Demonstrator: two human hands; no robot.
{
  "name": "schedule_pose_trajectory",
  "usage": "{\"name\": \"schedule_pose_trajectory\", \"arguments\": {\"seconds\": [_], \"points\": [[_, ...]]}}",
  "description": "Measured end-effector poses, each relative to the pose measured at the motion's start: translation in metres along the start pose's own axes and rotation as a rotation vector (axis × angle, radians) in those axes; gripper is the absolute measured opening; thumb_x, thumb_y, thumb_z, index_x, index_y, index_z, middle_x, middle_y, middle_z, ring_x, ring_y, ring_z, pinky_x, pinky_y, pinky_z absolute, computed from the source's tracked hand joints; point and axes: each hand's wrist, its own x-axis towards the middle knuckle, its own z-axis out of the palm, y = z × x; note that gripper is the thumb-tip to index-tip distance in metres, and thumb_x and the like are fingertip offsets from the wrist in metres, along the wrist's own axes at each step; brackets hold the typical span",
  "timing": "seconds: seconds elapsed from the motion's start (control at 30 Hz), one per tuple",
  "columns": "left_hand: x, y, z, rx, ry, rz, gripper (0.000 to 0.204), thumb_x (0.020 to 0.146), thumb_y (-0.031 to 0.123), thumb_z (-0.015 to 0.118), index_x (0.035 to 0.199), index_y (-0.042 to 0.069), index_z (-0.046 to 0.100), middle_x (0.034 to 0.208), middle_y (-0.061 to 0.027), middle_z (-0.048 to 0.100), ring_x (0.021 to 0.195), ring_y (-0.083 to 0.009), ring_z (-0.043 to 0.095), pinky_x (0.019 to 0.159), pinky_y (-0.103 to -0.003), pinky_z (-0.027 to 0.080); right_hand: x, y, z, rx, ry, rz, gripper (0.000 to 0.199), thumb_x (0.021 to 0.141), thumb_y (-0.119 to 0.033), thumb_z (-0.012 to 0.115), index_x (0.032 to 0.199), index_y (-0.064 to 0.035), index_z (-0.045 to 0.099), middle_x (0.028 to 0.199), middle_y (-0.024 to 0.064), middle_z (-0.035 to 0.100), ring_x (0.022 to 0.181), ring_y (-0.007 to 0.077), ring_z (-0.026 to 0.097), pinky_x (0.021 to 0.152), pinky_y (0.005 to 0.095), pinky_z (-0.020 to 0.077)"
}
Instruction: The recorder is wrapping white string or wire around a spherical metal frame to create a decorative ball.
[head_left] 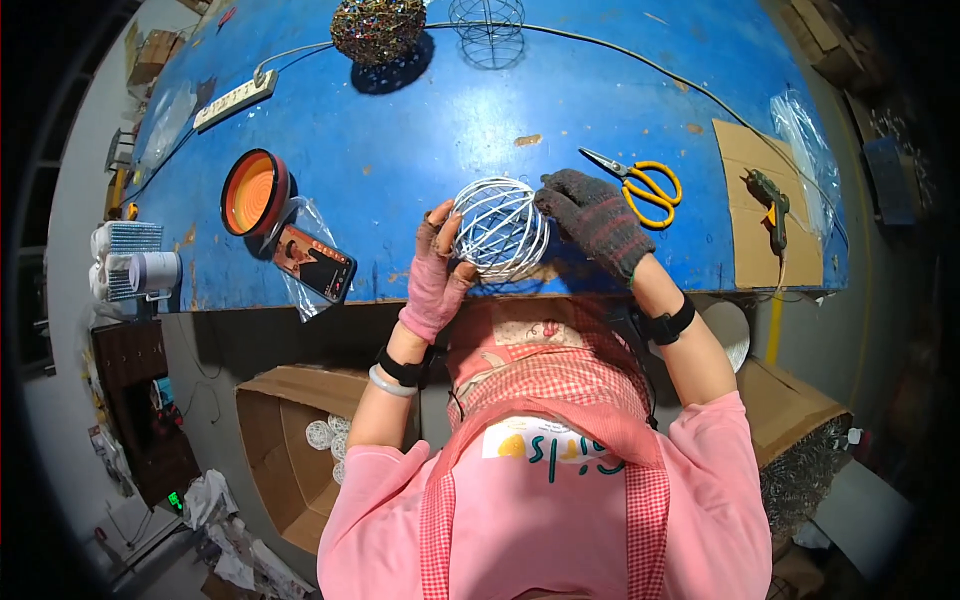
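Note:
A white wire ball [500,228], made of loosely crossing strands, rests at the front edge of the blue table. My left hand [436,262], in a pink glove with bare fingertips, grips its left side between thumb and fingers. On the ball's upper right, my right hand [598,218] in a dark grey knit glove pinches the strands; its fingertips are partly hidden. Scissors with yellow handles [652,190] lie just beyond the right hand, blades pointing left.
Left of the ball are an orange bowl [255,193] and a phone [314,263] on clear plastic. A glue gun [770,208] lies on cardboard [738,235] at right. Farther back sit a power strip [236,101], a beaded ball [378,28] and a dark wire frame [487,32]. A cable crosses behind.

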Motion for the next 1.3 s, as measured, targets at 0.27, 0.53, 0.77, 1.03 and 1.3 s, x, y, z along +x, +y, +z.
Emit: {"name": "schedule_pose_trajectory", "arguments": {"seconds": [0.27, 0.53, 0.77, 1.03, 1.3], "points": [[0.034, 0.050, 0.003, -0.220, 0.007, -0.299, 0.100, 0.071, 0.025, 0.083, 0.154, 0.007, 0.030, 0.151, -0.0149, 0.036, 0.135, -0.0281, 0.043, 0.113, -0.040, 0.037, -0.007, -0.024, -0.002, -0.063, 0.106, 0.087, 0.021, 0.096, -0.020, 0.057, 0.110, -0.0080, 0.068, 0.113, 0.0131, 0.067, 0.097, 0.0322, 0.067, 0.079, 0.0384, 0.0542], [0.031, 0.034, 0.014, 0.084, 0.114, -0.126, 0.087, 0.064, 0.021, 0.085, 0.139, 0.007, 0.044, 0.137, -0.0168, 0.043, 0.125, -0.0311, 0.048, 0.104, -0.042, 0.045, -0.018, -0.023, -0.019, -0.110, 0.121, -0.143, 0.024, 0.095, -0.023, 0.059, 0.112, -0.0074, 0.068, 0.102, 0.0100, 0.073, 0.088, 0.0251, 0.071, 0.074, 0.0346, 0.0561], [0.019, 0.039, -0.004, -0.630, 0.228, -0.528, 0.088, 0.072, 0.030, 0.082, 0.144, 0.007, 0.039, 0.135, -0.0126, 0.047, 0.123, -0.0260, 0.053, 0.105, -0.038, 0.045, -0.034, -0.019, -0.054, 0.278, 0.054, 0.173, 0.026, 0.097, -0.021, 0.061, 0.113, -0.0012, 0.067, 0.086, 0.0077, 0.074, 0.077, 0.0169, 0.072, 0.071, 0.0294, 0.0554], [0.002, 0.028, -0.012, -1.424, 0.329, -0.763, 0.082, 0.085, 0.045, 0.069, 0.153, 0.017, 0.032, 0.153, -0.0118, 0.038, 0.131, -0.0362, 0.050, 0.108, -0.056, 0.044, -0.045, -0.029, -0.055, 0.391, 0.101, 0.164, 0.026, 0.097, -0.018, 0.061, 0.113, 0.0020, 0.067, 0.087, 0.0076, 0.073, 0.072, 0.0149, 0.069, 0.068, 0.0281, 0.0541], [-0.008, 0.021, 0.013, -1.910, 0.275, -0.413, 0.075, 0.094, 0.063, 0.042, 0.158, 0.030, 0.024, 0.167, -0.0073, 0.013, 0.150, -0.0437, 0.014, 0.118, -0.068, 0.008, -0.051, -0.035, -0.027, 0.610, -0.025, 0.138, 0.027, 0.098, -0.021, 0.055, 0.113, -0.0007, 0.066, 0.098, 0.0116, 0.071, 0.084, 0.0232, 0.070, 0.077, 0.0322, 0.0554]]}}
